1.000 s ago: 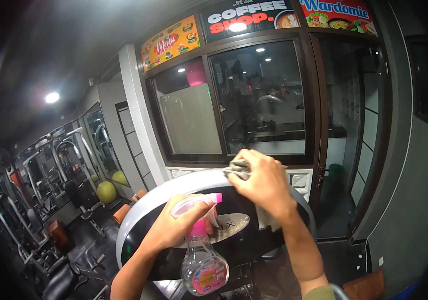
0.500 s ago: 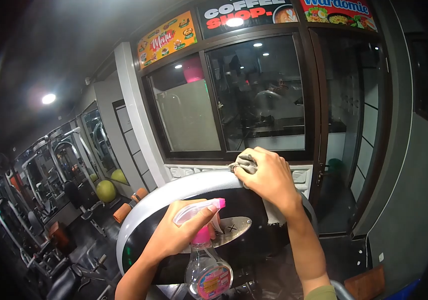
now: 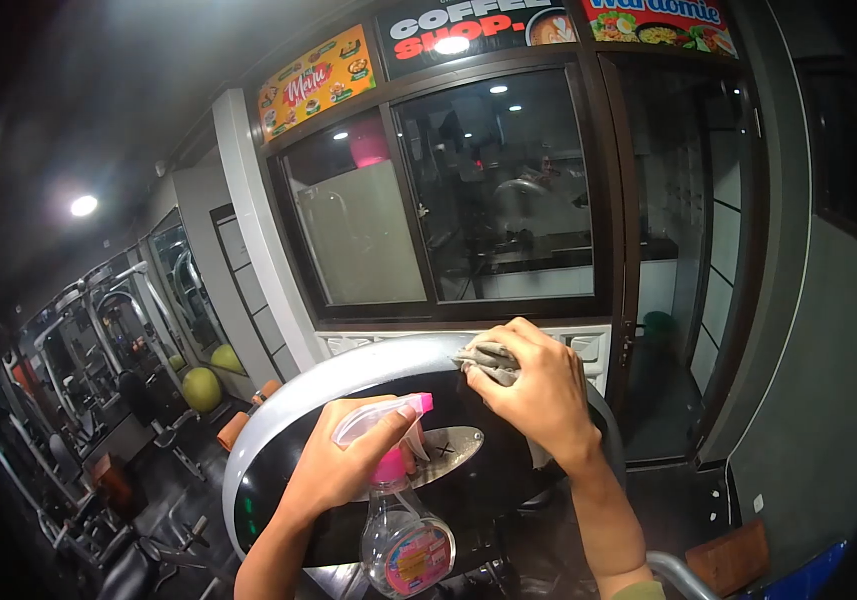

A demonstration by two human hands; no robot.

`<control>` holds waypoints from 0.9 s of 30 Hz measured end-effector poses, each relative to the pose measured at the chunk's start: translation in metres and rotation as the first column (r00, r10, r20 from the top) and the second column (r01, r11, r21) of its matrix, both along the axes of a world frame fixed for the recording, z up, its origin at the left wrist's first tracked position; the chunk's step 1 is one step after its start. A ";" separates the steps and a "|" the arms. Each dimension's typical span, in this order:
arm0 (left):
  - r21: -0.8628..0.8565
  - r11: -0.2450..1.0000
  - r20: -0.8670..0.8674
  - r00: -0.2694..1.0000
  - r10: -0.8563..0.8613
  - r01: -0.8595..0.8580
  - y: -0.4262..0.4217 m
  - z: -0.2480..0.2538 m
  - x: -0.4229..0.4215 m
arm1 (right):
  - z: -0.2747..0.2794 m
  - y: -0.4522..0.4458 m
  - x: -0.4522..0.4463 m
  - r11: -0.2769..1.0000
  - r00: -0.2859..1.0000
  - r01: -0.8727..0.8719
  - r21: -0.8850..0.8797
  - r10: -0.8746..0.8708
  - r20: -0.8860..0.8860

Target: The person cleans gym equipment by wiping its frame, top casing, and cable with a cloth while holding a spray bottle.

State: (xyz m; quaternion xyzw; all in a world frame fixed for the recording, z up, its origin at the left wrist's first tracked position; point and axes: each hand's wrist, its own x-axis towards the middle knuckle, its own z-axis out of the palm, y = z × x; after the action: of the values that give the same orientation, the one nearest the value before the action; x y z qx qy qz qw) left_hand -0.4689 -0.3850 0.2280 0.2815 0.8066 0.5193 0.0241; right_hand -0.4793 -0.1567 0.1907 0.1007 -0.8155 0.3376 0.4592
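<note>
My left hand (image 3: pixel 357 455) is wrapped round the neck of a clear spray bottle (image 3: pixel 407 545) with a pink collar and nozzle. The bottle hangs upright in front of a black machine panel with an oval metal plate (image 3: pixel 454 455). Bunched in my right hand (image 3: pixel 539 390) is a grey cloth (image 3: pixel 490 362), pressed on the silver curved rim (image 3: pixel 349 368) near its top. Part of the cloth hangs down behind my right wrist.
Behind the machine stand a dark-framed window (image 3: pixel 499 190) and a glass door (image 3: pixel 689 270). Gym machines (image 3: pixel 114 340) and a green ball (image 3: pixel 202 389) are at the left. A brown block (image 3: pixel 729 560) lies at the lower right.
My right hand and the cloth have shifted slightly right and down along the silver rim. The camera view has turned a little, so the window and signs appear further left.
</note>
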 end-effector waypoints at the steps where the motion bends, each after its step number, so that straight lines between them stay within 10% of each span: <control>1: 0.002 1.000 -0.017 1.000 -0.004 0.004 0.000 -0.001 0.000 | -0.005 0.003 0.002 0.999 1.000 0.007 -0.047 -0.007 0.013; 6: 0.037 0.999 -0.101 0.995 0.005 -0.002 -0.002 -0.008 -0.002 | -0.015 0.022 0.015 0.972 0.982 0.128 -0.199 -0.096 0.162; 11: 0.018 0.999 -0.089 0.996 -0.028 0.030 -0.001 -0.007 -0.001 | -0.021 -0.016 0.014 0.985 0.974 0.170 -0.039 -0.174 -0.147; 27: 0.038 0.999 -0.131 0.991 0.006 -0.001 -0.003 -0.021 0.002 | -0.045 -0.016 0.037 0.985 0.989 0.013 -0.173 -0.037 -0.141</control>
State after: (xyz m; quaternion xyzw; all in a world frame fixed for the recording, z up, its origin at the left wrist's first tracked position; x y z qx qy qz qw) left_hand -0.4666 -0.3884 0.2073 0.3137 0.7971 0.5147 -0.0350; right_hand -0.4421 -0.1728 0.1454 0.0746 -0.7493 0.3927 0.5280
